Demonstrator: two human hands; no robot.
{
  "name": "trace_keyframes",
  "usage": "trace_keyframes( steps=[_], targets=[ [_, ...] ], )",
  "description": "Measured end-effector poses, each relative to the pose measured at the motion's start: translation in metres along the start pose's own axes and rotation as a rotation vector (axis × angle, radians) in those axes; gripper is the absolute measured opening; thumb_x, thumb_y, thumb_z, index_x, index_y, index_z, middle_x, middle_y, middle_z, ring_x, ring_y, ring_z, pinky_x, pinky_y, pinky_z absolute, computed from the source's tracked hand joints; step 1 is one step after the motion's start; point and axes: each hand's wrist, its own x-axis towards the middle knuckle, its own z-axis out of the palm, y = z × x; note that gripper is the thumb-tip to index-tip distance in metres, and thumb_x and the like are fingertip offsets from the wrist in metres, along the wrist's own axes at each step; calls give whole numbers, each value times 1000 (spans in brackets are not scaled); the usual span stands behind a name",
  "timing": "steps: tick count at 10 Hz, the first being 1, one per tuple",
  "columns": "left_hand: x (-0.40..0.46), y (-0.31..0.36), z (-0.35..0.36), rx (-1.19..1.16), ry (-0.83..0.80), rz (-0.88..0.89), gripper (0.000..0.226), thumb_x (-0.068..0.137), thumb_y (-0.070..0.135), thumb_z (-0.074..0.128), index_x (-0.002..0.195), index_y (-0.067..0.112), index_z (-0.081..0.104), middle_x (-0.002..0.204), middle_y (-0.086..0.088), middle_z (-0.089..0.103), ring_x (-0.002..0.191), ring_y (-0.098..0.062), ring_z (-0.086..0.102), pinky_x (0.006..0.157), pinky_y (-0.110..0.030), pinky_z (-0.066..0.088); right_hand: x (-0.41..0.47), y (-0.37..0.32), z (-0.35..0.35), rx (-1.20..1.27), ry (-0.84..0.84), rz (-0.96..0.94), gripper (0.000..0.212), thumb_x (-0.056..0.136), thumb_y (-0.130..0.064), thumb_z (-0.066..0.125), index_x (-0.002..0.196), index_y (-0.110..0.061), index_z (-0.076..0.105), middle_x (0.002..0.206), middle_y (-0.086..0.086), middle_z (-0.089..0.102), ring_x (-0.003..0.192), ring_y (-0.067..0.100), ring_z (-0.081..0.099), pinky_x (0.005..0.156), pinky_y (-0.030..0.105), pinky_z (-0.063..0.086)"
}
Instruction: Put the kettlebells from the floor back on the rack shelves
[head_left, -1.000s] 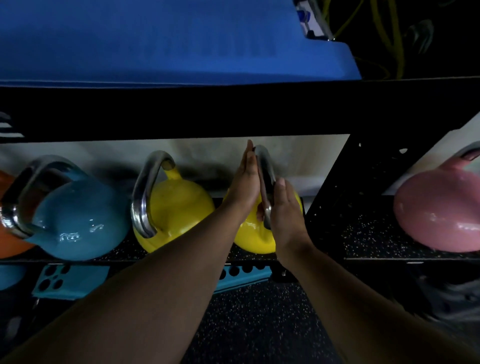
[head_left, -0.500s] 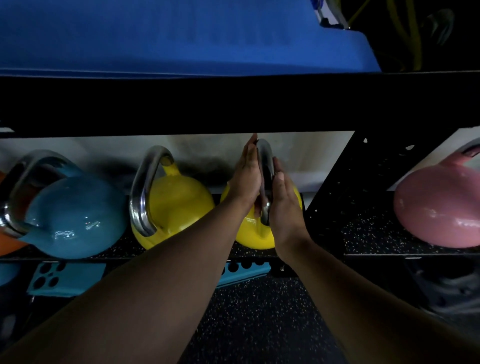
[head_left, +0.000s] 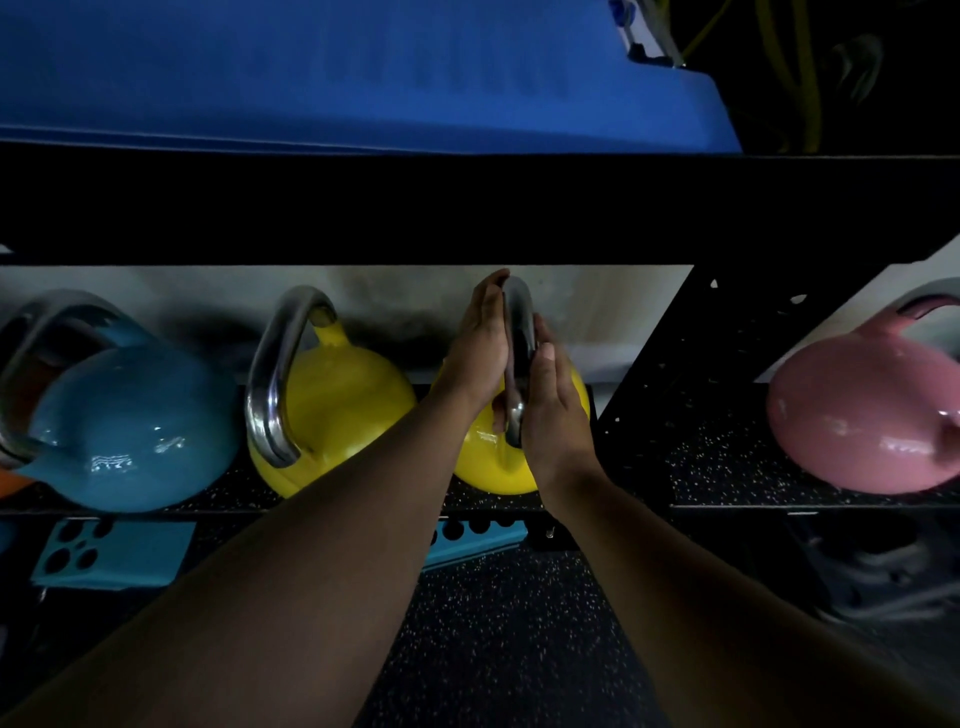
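A thick blue mat (head_left: 332, 73) lies above me on top. Yellow cords (head_left: 795, 67) hang in the dark at upper right. Below me I see black speckled floor (head_left: 509, 639) and teal perforated plates (head_left: 111, 553).
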Motion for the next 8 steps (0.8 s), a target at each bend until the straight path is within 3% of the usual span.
trace_keyframes(
  steps=[1, 2, 3, 4, 5, 6, 8],
  targets=[
    [1, 0, 0, -58, -62, -43, 45, 102, 34, 34, 145, 21, 41, 150, -3, 45, 136, -18, 44, 116, -21, 27, 4, 5, -1, -31, 7, -37, 44, 105, -44, 20, 147, -42, 34, 128, -2, 62, 95, -2, 60, 77, 16, 48],
    [1, 4, 0, -191, -40, -89, 46, 99, 48, 32, 137, 30, 50, 136, 6, 58, 125, -14, 55, 108, -38, 43, 5, 6, -2, -57, 9, -63, 45, 104, -45, 20, 147, -41, 34, 129, 4, 63, 101, 8, 62, 83, 25, 50],
    [-3, 13, -6, -39, -59, 4, 43, 101, 44, 31, 138, 28, 48, 137, 5, 57, 126, -15, 54, 101, -28, 44, 8, 6, -5, -83, -34, -65, 46, 103, -48, 24, 147, -40, 34, 127, 16, 63, 99, 23, 65, 84, 40, 57],
    [1, 16, -14, 58, -67, 12, 40, 104, 37, 28, 139, 26, 46, 142, -3, 53, 129, -21, 51, 100, -27, 41, 10, -1, -11, -120, -49, -47, 45, 103, -46, 28, 145, -37, 38, 126, 11, 65, 98, 20, 67, 78, 34, 57],
    [4, 24, -27, 248, 21, 80, 34, 103, 27, 40, 132, 18, 55, 137, -12, 57, 124, -30, 53, 100, -35, 44, 15, -20, -28, -384, -20, -22, 45, 94, -56, 40, 128, -32, 58, 110, 5, 72, 93, 20, 68, 79, 40, 57],
    [-1, 31, -36, 379, 53, 162, 31, 99, 23, 49, 128, 16, 58, 132, -13, 58, 121, -32, 55, 95, -34, 45, 14, -34, -39, -584, 48, -16, 38, 93, -51, 49, 115, -25, 67, 100, 4, 72, 77, 19, 63, 70, 30, 50],
    [-31, 50, -52, 591, 18, 273, 34, 88, 21, 57, 121, 16, 61, 123, -15, 61, 112, -36, 59, 91, -41, 50, -10, -62, -66, -817, 52, -194, 27, 93, -40, 52, 109, -24, 66, 108, 7, 69, 98, 30, 64, 83, 38, 54]
  ],
)
